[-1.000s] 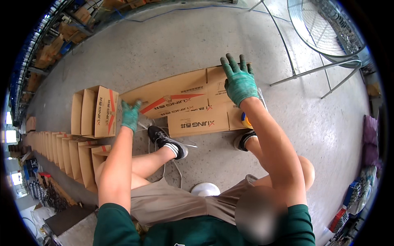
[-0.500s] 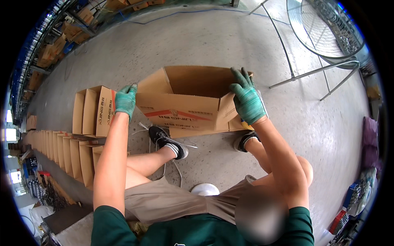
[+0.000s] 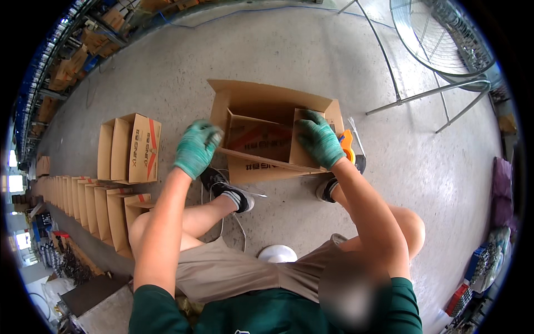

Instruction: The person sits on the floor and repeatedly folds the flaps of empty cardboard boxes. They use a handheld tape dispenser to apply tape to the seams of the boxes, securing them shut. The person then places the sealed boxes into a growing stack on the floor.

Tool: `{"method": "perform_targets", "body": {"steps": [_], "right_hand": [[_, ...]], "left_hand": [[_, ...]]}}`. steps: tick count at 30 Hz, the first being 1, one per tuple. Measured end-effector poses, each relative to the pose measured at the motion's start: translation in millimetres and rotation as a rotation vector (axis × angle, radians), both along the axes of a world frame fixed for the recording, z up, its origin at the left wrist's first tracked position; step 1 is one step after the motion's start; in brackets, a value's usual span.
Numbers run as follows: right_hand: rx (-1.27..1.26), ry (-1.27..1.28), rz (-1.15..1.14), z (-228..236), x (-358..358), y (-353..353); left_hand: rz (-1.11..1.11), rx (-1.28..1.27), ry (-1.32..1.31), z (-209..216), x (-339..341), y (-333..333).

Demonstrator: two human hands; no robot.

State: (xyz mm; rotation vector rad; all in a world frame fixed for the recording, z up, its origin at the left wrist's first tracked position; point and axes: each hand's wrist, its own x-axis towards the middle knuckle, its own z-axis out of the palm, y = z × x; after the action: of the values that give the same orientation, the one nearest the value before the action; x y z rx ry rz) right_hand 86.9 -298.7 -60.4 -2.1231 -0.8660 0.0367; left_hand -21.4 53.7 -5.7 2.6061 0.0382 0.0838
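left hand (image 3: 197, 147): curled beside open carton (image 3: 261, 100), grip can't be made out | right hand (image 3: 320, 139): loosely spread over end flap (image 3: 303, 154)

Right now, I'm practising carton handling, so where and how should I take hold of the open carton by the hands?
Probably the two short ends of the open carton, coming from left and right at once and pinching their thin walls. It is longest from side to side and opens upward, leaving wall edges to pinch.

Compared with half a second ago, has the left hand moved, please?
Yes, the left hand has moved right, away from the red-striped carton at left.
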Motion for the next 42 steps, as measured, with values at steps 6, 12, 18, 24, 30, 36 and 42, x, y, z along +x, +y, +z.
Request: {"method": "perform_targets", "body": {"steps": [6,12,18,24,30,36,42], "right_hand": [[0.018,-0.104,0.079,-7.1,12.4,0.8],[0.382,0.698,-0.243,9.1,23.0,-11.9],[0.358,0.523,-0.617,46.2,31.1,18.7],[0.234,0.785,-0.383,34.6,15.4,-6.0],[0.251,0.588,-0.304,-27.7,-6.1,-9.7],[0.25,0.553,-0.234,-20.5,-0.4,-7.0],[0.259,0.606,-0.248,-14.8,-11.0,-7.4]], "left_hand": [[-0.315,0.142,0.561,36.6,32.7,8.8],[0.011,0.199,0.498,22.2,69.9,-7.0],[0.228,-0.316,-0.031,-65.8,39.3,-0.3],[0.327,-0.558,0.076,-59.1,25.8,-6.3],[0.27,-0.449,-0.057,-93.0,12.8,9.6],[0.304,-0.433,-0.097,-108.5,16.4,9.1],[0.313,-0.556,-0.064,-119.9,13.5,9.7]]}}
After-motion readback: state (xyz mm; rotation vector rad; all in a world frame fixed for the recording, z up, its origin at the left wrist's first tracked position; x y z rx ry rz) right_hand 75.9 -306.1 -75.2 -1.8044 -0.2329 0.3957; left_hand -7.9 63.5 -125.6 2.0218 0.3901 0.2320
